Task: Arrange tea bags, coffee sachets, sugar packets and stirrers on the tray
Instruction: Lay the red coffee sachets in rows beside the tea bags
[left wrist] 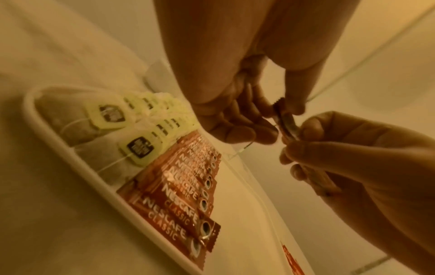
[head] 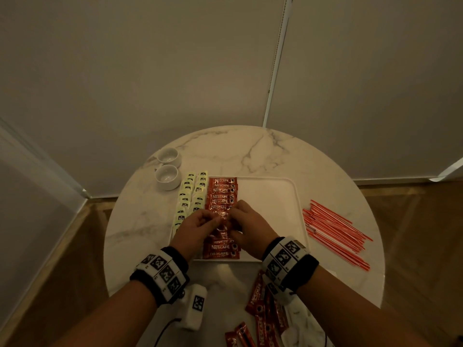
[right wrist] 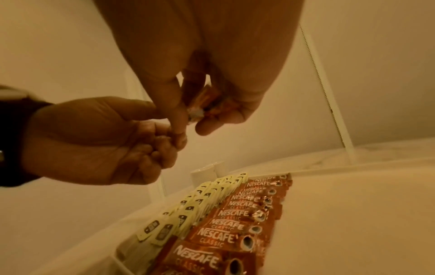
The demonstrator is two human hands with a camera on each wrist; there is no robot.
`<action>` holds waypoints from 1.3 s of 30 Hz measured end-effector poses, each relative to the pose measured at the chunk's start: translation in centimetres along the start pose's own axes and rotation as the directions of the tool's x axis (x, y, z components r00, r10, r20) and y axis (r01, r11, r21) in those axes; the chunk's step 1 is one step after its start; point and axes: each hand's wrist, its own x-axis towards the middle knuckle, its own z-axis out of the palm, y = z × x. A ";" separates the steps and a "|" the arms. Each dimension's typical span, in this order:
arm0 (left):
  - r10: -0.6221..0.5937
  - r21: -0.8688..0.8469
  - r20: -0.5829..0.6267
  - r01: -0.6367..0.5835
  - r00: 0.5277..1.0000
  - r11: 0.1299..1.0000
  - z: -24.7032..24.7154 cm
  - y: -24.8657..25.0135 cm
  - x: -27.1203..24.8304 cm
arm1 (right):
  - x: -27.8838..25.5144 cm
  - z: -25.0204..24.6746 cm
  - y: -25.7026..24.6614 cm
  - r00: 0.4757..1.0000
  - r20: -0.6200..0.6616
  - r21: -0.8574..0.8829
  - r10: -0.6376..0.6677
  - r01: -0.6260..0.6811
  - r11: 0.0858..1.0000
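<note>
Tray, white and rectangular, sits mid-table on the round marble top. Down its left edge run two rows of tea bags with yellow tags; just beside them a column of overlapping red sachets runs from the far edge to the near one. The tray's right half is bare. Red stirrers lie in a loose heap on the table to the right of the tray, apart from it. Two white cups stand at the far left, near the tea bags. More loose sachets lie on the table's near edge. Both hands meet above the sachet column: the left hand and the right hand each pinch one end of a single sachet between thumb and curled fingers, holding it clear of the tray.
</note>
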 end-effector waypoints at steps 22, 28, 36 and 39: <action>0.077 0.334 -0.096 -0.041 0.992 0.942 -2.5 -1.0 1.4 | 0.2 -0.2 2.8 0.920 0.042 0.550 0.390 -0.347 0.759; 0.171 0.542 -0.120 -0.080 0.978 0.837 -2.4 -2.7 1.3 | 0.8 1.0 3.8 0.836 0.085 0.506 0.541 -0.504 0.700; 0.282 0.854 0.091 -0.220 0.955 0.471 -2.3 -3.9 0.7 | 2.0 2.8 5.1 0.681 0.171 0.383 0.712 -0.712 0.588; 0.255 0.907 0.177 -0.258 0.951 0.334 -2.4 -4.3 0.6 | 2.2 3.0 5.0 0.666 0.197 0.363 0.720 -0.732 0.577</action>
